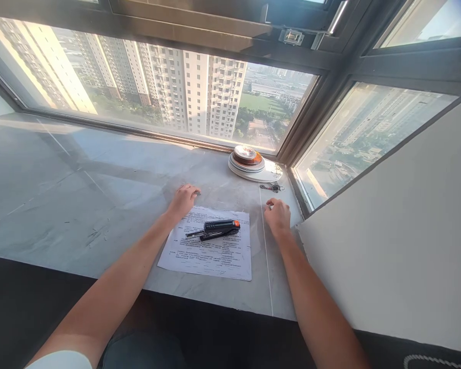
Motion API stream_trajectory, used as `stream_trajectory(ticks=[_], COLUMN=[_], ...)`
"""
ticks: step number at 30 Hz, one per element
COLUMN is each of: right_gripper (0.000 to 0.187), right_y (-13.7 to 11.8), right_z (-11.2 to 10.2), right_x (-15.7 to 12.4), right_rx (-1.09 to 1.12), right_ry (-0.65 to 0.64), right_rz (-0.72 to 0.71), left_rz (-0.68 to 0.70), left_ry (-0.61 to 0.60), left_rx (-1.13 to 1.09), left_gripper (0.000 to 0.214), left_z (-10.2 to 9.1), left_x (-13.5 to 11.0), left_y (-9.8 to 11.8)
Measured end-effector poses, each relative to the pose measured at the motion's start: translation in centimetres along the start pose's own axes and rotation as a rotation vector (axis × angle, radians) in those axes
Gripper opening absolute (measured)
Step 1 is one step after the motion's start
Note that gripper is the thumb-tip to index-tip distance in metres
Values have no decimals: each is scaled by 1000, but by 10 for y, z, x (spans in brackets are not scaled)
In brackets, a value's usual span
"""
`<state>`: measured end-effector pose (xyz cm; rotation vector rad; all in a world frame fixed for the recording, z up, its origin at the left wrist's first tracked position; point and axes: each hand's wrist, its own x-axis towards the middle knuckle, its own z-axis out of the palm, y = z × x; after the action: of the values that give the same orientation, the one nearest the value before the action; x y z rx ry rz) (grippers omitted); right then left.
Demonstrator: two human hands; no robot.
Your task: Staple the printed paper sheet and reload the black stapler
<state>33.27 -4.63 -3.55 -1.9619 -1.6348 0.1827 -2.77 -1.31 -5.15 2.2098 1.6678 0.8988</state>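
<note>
A printed sheet of paper (209, 251) lies on the grey stone window ledge (80, 205). On it rest a black stapler with an orange end (221, 225) and a dark pen (209, 234) beside it. My left hand (183, 200) rests on the ledge just past the paper's top left corner, fingers curled down. My right hand (278, 214) sits on the ledge to the right of the paper, fingers curled under in a loose fist. Neither hand touches the stapler or pen.
A white plate (267, 174) with a stack of tape rolls (247, 155) stands in the corner by the window. A small bunch of keys (272, 187) lies in front of it. A white wall (399, 241) closes the right side. Window glass runs along the back.
</note>
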Motion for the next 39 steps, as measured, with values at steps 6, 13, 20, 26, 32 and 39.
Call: stream_trajectory(ticks=[6,13,20,26,32,39], right_gripper=[22,41,40,31,33,33], right_y=[-39,-67,-65,-58,-51,-48], right_z=[2,-8,3,7,13,15], right_x=[-26,-51,-54,-49,-42,-40], right_rx=[387,661,500,479,451,431], right_ry=[46,-406,-605,-430,-326,-319], right_rz=[-390,-714,-881,-740,-537,-509], left_rz=[-31,-8,-43,-13,-18,143], left_ry=[15,7,15,-43,-180,-214], left_rx=[7,21,-301,-745,-811,-585], left_gripper=[33,22,9,30,34,39], left_z=[5,0,-10,-12,-8,-14], left_x=[-2,-4,-6,-10,-11,-16], left_y=[-1,5,31,46,42,53])
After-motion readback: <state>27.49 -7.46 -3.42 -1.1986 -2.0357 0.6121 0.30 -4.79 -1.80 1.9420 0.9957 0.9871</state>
